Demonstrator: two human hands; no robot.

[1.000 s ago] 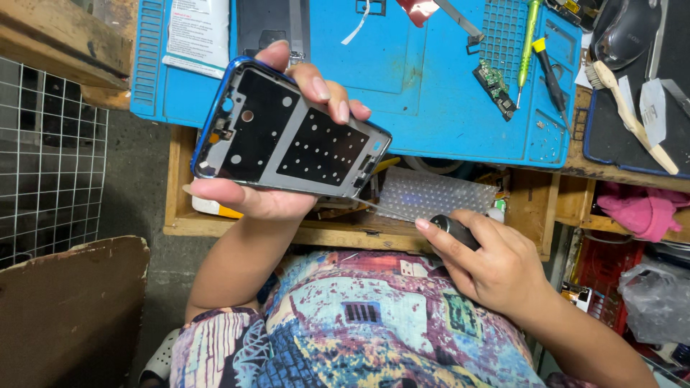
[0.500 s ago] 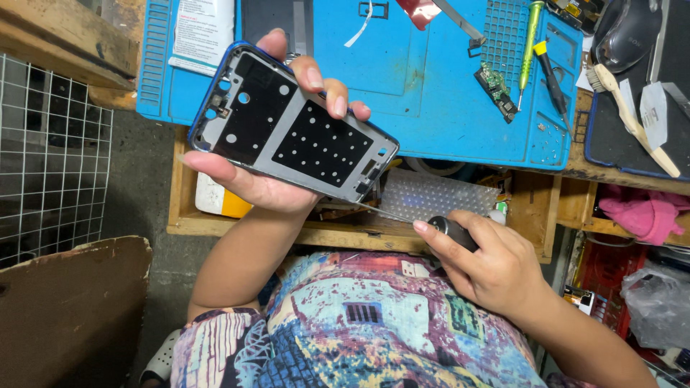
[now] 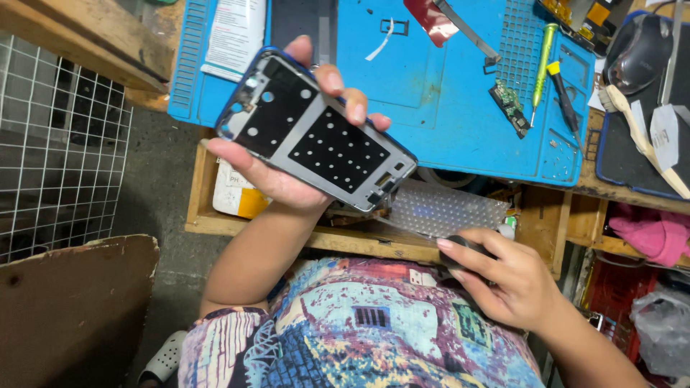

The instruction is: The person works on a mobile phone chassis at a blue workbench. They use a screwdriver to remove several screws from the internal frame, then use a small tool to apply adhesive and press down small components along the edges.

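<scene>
Phone frame (image 3: 316, 133) in the left hand (image 3: 280, 179) at centre frame, over an open drawer (image 3: 374, 241); mat (image 3: 431, 93) on the surface behind; right hand (image 3: 503, 280) lower right.

Phone frame (image 3: 316, 133): blue-edged mid-frame, inner side up, grey metal border, black adhesive panel dotted with small white holes, round cutouts near the upper-left end. Held tilted, long axis running upper-left to lower-right, above the front edge of the table and the open drawer. Small dark rounded object (image 3: 467, 248): mostly covered, pinched at the drawer's front edge; kind unclear.
</scene>
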